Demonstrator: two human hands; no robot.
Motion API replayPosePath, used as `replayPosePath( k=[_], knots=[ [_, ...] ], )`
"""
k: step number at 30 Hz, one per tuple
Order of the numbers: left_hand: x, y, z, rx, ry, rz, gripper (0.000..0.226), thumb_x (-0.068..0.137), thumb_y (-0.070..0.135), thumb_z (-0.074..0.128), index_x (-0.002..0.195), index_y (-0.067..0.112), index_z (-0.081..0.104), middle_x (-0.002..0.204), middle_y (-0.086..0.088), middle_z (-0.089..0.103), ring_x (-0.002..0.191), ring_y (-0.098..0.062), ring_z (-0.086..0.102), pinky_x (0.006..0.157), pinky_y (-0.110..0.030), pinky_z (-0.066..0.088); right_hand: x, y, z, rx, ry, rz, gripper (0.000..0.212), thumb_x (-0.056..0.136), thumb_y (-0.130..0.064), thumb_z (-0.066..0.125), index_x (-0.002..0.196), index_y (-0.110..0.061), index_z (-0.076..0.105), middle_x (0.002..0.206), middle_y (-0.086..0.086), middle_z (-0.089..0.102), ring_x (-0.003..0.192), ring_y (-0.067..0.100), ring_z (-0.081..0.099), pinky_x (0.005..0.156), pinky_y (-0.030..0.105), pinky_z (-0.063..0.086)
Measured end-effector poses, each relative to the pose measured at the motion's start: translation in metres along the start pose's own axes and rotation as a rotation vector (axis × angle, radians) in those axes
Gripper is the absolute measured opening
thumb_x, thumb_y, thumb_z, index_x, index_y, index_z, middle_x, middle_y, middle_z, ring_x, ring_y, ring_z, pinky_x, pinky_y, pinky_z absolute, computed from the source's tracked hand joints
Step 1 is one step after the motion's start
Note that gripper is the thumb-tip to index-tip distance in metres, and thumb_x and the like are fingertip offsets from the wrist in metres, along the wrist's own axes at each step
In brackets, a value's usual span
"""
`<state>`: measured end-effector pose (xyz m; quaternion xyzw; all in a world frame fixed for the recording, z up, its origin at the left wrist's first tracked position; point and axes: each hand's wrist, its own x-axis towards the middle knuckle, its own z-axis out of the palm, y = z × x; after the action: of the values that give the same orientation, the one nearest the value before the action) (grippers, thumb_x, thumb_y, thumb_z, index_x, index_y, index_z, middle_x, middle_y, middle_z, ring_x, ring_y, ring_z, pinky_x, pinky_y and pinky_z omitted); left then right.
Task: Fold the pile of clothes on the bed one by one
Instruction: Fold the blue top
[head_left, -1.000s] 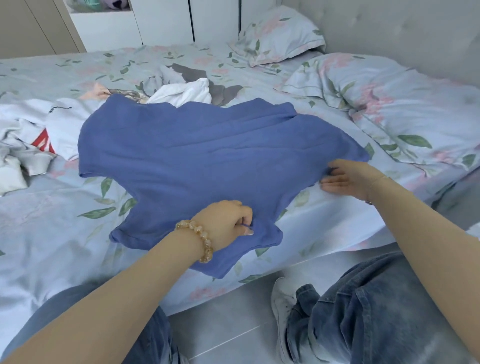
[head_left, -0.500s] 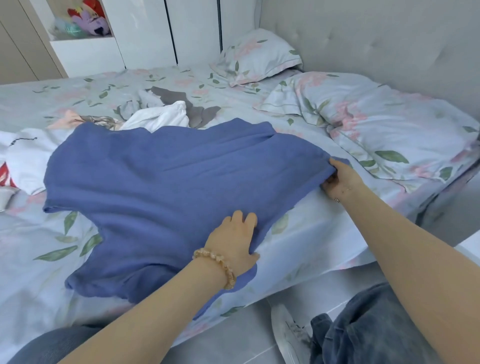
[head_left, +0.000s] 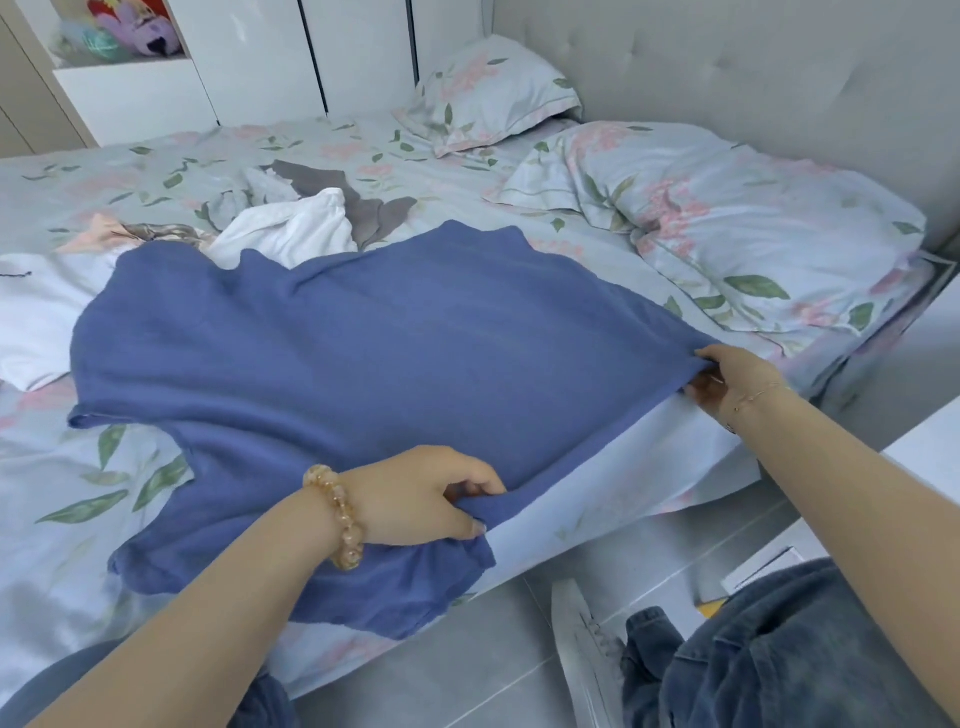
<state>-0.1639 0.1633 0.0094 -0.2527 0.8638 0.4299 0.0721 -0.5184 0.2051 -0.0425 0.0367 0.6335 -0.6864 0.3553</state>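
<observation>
A blue shirt (head_left: 363, 364) is lying spread across the near side of a bed (head_left: 78, 519) covered in pale floral bedding, with its near edge reaching the edge of the mattress. The left hand (head_left: 421, 499), wearing a beaded amber bracelet (head_left: 337, 519) at the wrist, is gripping a bunched fold of the shirt's near edge, its fingers (head_left: 467, 480) curled around the fabric just above the mattress edge. The right hand (head_left: 727, 379), wearing a thin chain at the wrist, is pinching the shirt's right corner at the bed's edge, thumb on top and fingers tucked beneath the cloth. The fabric is looking stretched fairly flat between the two hands, while a sleeve is hanging over the mattress side below the left wrist. Behind the shirt, the rest of the pile of clothes (head_left: 291, 228) is sitting rumpled on the bed: white garments, a grey piece and a patterned peach one, some partly hidden under the shirt's far edge. Two floral pillows (head_left: 753, 218) are resting near a padded grey headboard (head_left: 727, 67) on the right. White wardrobe doors (head_left: 260, 57) are standing beyond the bed. The person's jeans and a pale shoe are showing above the grey floor at the bottom.
</observation>
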Motion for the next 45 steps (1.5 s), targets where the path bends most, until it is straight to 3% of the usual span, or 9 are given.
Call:
replayPosePath(
  k=[11, 16, 20, 27, 32, 34, 37, 40, 45],
  knots=[
    [-0.013, -0.019, -0.057, -0.584, 0.118, -0.063, 0.025, 0.083, 0.016, 0.073, 0.108, 0.011, 0.069, 0.11, -0.016, 0.069, 0.095, -0.021, 0.064, 0.08, -0.033, 0.049, -0.013, -0.043, 0.07, 0.172, -0.09, -0.405, 0.02, 0.083, -0.001, 0.055, 0.075, -0.016, 0.045, 0.06, 0.001, 0.037, 0.048, 0.014, 0.038, 0.046, 0.02, 0.039],
    [-0.007, -0.043, -0.079, -0.837, 0.33, -0.178, 0.028, 0.086, 0.0, 0.058, 0.113, 0.001, 0.066, 0.108, -0.017, 0.07, 0.088, -0.019, 0.069, 0.069, -0.024, 0.057, 0.005, -0.037, 0.125, -0.006, -0.245, -0.267, 0.016, 0.089, -0.006, 0.058, 0.101, -0.011, 0.049, 0.066, 0.003, 0.048, 0.049, 0.014, 0.05, 0.046, 0.022, 0.049],
    [-0.002, -0.07, -0.083, -0.737, 0.506, -0.333, 0.02, 0.09, -0.001, 0.057, 0.104, 0.006, 0.069, 0.096, -0.013, 0.071, 0.074, -0.012, 0.067, 0.061, -0.02, 0.053, 0.011, -0.023, 0.163, -0.121, -0.334, -0.328, 0.034, 0.09, -0.006, 0.06, 0.12, -0.017, 0.048, 0.08, 0.003, 0.056, 0.06, 0.014, 0.056, 0.059, 0.026, 0.056],
    [0.017, -0.098, -0.079, -0.484, 0.746, -0.409, 0.024, 0.088, 0.003, 0.063, 0.107, 0.018, 0.061, 0.113, -0.015, 0.066, 0.089, -0.019, 0.061, 0.087, -0.031, 0.045, 0.033, -0.006, 0.171, -0.434, -0.328, -0.434, 0.04, 0.09, -0.012, 0.058, 0.129, -0.015, 0.049, 0.096, 0.0, 0.058, 0.089, 0.017, 0.057, 0.088, 0.028, 0.049],
    [0.022, -0.064, -0.053, 0.424, 0.913, -0.122, 0.037, 0.082, 0.031, 0.051, 0.116, 0.02, 0.06, 0.12, 0.0, 0.058, 0.108, -0.025, 0.053, 0.091, -0.042, 0.045, 0.047, -0.013, 0.121, -0.682, 0.065, -0.691, 0.019, 0.086, -0.014, 0.05, 0.097, -0.008, 0.064, 0.09, 0.006, 0.061, 0.082, 0.023, 0.057, 0.072, 0.025, 0.048],
    [0.025, -0.041, -0.038, 0.512, 0.814, 0.018, 0.042, 0.083, 0.043, 0.043, 0.113, 0.022, 0.063, 0.118, 0.003, 0.06, 0.106, -0.025, 0.058, 0.087, -0.043, 0.048, 0.052, -0.016, 0.101, -0.793, 0.067, -0.556, 0.024, 0.085, -0.024, 0.052, 0.082, -0.003, 0.062, 0.079, 0.019, 0.065, 0.067, 0.031, 0.066, 0.066, 0.038, 0.057],
    [0.037, -0.028, -0.014, 0.528, 0.493, -0.167, 0.076, 0.075, 0.057, 0.032, 0.142, 0.023, 0.043, 0.151, 0.0, 0.036, 0.138, -0.02, 0.036, 0.114, -0.044, 0.028, 0.048, -0.022, 0.094, -0.686, -0.102, -0.189, 0.039, 0.089, -0.033, 0.061, 0.089, 0.006, 0.062, 0.072, 0.02, 0.063, 0.043, 0.022, 0.062, 0.041, 0.026, 0.054],
    [0.041, -0.036, -0.009, 0.571, 0.318, -0.383, 0.083, 0.08, 0.042, 0.04, 0.153, 0.031, 0.004, 0.161, 0.008, -0.005, 0.148, -0.013, -0.002, 0.119, -0.044, 0.0, 0.045, -0.027, 0.112, -0.486, -0.236, -0.063, 0.044, 0.087, -0.03, 0.07, 0.118, -0.001, 0.056, 0.084, 0.015, 0.062, 0.065, 0.022, 0.065, 0.042, 0.024, 0.053],
    [0.041, -0.045, -0.014, 0.687, 0.377, -0.459, 0.082, 0.09, 0.014, 0.044, 0.152, 0.034, -0.004, 0.161, 0.007, -0.003, 0.149, -0.015, -0.002, 0.119, -0.05, 0.001, 0.055, -0.018, 0.128, -0.398, -0.186, -0.11, 0.059, 0.086, -0.021, 0.072, 0.137, -0.009, 0.045, 0.124, 0.009, 0.059, 0.092, 0.023, 0.065, 0.029, 0.023, 0.044]
  ],
)
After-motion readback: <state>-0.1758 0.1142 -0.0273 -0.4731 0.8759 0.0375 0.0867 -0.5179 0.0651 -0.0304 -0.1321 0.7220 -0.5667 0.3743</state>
